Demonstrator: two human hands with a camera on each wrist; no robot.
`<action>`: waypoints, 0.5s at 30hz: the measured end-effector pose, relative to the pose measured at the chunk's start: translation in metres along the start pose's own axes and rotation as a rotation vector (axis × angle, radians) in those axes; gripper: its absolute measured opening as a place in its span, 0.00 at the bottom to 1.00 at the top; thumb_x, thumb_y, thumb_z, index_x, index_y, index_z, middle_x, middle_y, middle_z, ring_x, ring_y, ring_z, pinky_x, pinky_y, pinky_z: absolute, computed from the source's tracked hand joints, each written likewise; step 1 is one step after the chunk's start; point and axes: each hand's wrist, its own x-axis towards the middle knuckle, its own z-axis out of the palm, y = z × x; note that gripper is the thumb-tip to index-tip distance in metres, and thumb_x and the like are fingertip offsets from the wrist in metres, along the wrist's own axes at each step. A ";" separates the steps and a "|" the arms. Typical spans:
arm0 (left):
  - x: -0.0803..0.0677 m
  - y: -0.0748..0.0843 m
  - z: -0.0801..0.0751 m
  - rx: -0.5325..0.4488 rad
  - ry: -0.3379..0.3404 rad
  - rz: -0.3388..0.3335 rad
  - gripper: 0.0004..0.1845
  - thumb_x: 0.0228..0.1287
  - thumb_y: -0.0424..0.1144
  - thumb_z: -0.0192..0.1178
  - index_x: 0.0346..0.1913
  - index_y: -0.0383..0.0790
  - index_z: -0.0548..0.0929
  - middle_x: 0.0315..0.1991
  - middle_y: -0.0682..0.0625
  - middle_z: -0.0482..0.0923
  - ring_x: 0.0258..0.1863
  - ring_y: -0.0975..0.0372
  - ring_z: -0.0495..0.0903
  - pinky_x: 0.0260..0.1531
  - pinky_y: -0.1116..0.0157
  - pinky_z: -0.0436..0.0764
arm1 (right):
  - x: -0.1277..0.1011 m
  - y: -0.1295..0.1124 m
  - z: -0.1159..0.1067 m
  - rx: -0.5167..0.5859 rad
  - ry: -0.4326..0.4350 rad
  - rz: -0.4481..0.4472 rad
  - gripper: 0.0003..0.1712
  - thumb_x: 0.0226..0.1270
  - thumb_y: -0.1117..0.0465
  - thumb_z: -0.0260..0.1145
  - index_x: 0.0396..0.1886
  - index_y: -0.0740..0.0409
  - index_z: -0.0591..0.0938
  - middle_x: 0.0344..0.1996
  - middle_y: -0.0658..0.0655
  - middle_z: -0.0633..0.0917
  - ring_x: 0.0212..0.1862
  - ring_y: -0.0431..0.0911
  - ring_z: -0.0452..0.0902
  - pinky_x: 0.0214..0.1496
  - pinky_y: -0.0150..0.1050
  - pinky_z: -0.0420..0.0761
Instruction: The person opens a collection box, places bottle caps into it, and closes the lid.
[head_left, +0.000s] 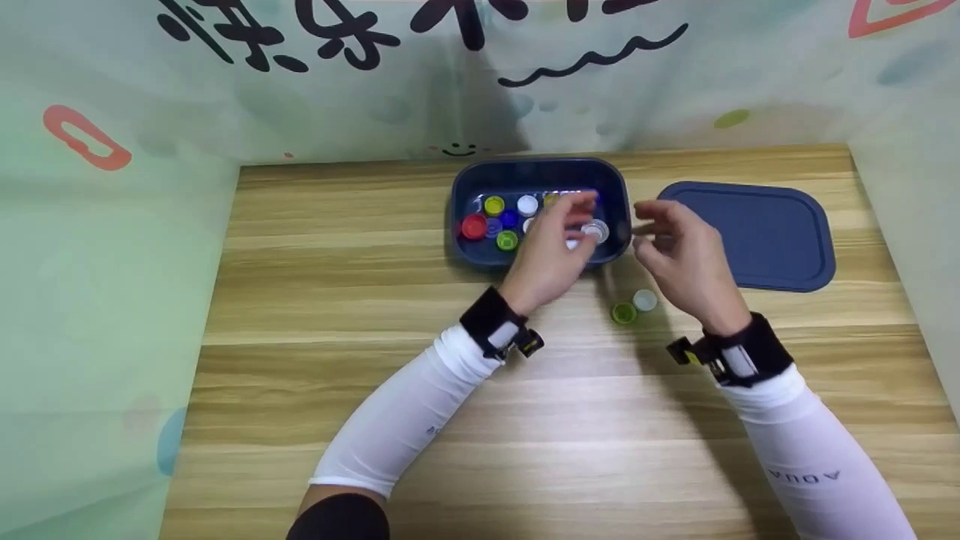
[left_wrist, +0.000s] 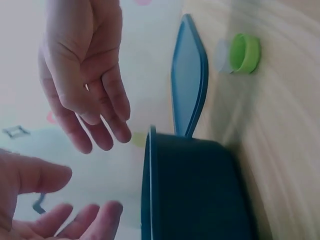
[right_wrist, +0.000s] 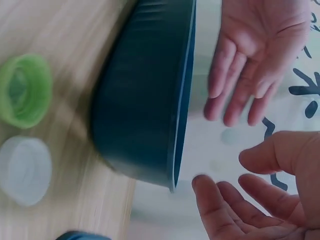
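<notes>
My left hand [head_left: 551,251] hovers over the blue tub [head_left: 480,176] of bottle caps, fingers relaxed, holding nothing; my right hand [head_left: 682,255] hangs just beside the tub, likewise empty; green cap [head_left: 623,313] and white cap [head_left: 645,300] lie touching on the tabletop [head_left: 337,300] near it.

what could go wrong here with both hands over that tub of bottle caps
The left hand hovers blurred over the near right corner of the blue tub, so a quick sweep could knock the rim and scatter the caps. The green cap and white cap lie loose on the table under the right hand; that wrist might brush them away. Both hands look empty.
</notes>
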 end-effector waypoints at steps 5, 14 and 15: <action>-0.017 0.004 0.008 0.095 -0.146 0.031 0.23 0.73 0.27 0.65 0.68 0.34 0.79 0.60 0.44 0.80 0.50 0.63 0.83 0.52 0.74 0.81 | -0.023 0.003 -0.008 -0.091 -0.039 -0.032 0.21 0.71 0.70 0.67 0.62 0.67 0.82 0.51 0.61 0.87 0.45 0.49 0.85 0.47 0.28 0.83; -0.032 -0.010 0.024 0.381 -0.378 0.103 0.21 0.73 0.34 0.68 0.65 0.34 0.81 0.58 0.43 0.81 0.48 0.59 0.82 0.48 0.75 0.78 | -0.058 0.018 -0.009 -0.190 -0.185 -0.032 0.16 0.67 0.71 0.73 0.54 0.69 0.84 0.39 0.60 0.88 0.36 0.49 0.85 0.36 0.29 0.83; -0.033 -0.013 0.026 0.412 -0.390 0.110 0.21 0.73 0.34 0.68 0.65 0.34 0.81 0.58 0.44 0.81 0.49 0.59 0.82 0.49 0.75 0.78 | -0.062 0.021 -0.007 -0.199 -0.194 -0.036 0.15 0.67 0.71 0.73 0.52 0.69 0.84 0.37 0.59 0.88 0.36 0.49 0.85 0.36 0.32 0.84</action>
